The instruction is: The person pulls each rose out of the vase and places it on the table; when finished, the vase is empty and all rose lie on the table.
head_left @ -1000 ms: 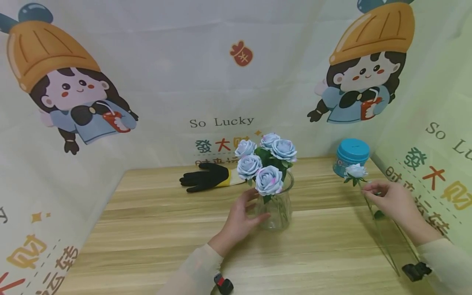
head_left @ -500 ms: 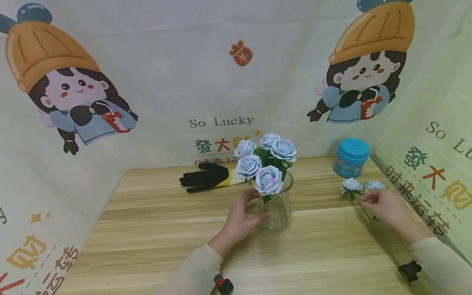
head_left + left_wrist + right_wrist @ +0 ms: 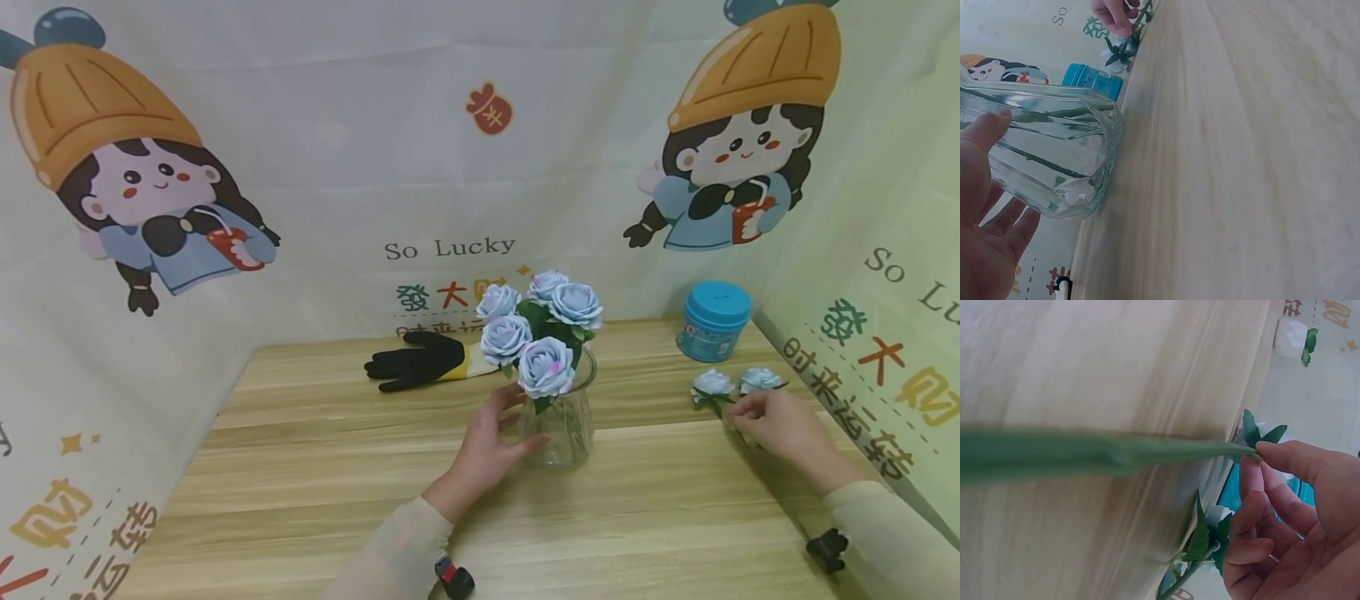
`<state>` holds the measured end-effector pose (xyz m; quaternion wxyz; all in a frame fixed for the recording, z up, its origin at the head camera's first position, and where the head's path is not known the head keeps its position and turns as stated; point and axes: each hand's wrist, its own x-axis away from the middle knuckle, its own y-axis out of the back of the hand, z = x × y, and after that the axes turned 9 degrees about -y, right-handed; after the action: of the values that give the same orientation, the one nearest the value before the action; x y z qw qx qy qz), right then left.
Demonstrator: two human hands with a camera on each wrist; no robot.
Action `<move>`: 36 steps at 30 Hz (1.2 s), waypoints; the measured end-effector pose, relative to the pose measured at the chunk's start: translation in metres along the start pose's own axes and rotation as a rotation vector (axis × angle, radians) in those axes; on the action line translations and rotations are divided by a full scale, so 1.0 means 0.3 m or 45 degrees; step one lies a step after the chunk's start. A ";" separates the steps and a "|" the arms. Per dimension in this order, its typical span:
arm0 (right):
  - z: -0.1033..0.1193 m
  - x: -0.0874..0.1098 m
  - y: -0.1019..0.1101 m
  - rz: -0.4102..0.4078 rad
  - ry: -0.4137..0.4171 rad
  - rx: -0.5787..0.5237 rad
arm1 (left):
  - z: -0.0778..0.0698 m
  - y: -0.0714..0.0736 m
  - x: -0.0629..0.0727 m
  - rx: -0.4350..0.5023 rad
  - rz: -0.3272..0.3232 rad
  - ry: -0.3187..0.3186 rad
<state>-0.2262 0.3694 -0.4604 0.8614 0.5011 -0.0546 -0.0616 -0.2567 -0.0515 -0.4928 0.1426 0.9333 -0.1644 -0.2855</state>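
Several pale blue roses point(image 3: 546, 367) stand in a clear glass vase point(image 3: 564, 433) in the head view. My left hand point(image 3: 491, 446) holds the vase from its left side, thumb in front and fingers behind. Through the glass, the left wrist view shows green stems point(image 3: 1047, 164) inside. On the right, my right hand point(image 3: 783, 429) pinches the green stem point(image 3: 1172, 453) of a single rose point(image 3: 712, 387) between thumb and fingertips, just below its bloom. Another rose point(image 3: 761, 380) lies on the table beside that hand, its stem partly hidden by the hand.
A blue lidded tub point(image 3: 714, 321) stands at the back right of the wooden table point(image 3: 315, 500), behind the loose roses. Left of the vase, a black work glove point(image 3: 416, 361) with a yellow band lies near the back. Printed cloth walls point(image 3: 337, 167) enclose the table.
My right hand has moved slightly nearer and lower with the pinched rose, whose bloom is now down by the table. The other rose came into view. My left hand and the vase stay put.
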 end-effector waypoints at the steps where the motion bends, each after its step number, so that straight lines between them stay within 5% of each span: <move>1: -0.002 -0.001 -0.001 0.007 -0.004 0.003 | -0.001 0.000 0.000 0.002 0.001 0.002; 20: 0.020 0.025 0.015 0.019 0.006 -0.009 | -0.010 0.001 0.000 0.015 0.006 0.019; 26: 0.106 0.052 0.006 -0.066 0.055 0.006 | -0.008 0.004 -0.001 0.025 0.006 0.017; 36: 0.323 0.123 -0.022 -0.183 0.261 -0.167 | -0.007 0.003 0.001 0.018 0.004 0.008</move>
<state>-0.2053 0.2772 -0.4172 0.8868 0.4500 0.0739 -0.0749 -0.2555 -0.0522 -0.4910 0.1369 0.9350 -0.1675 -0.2811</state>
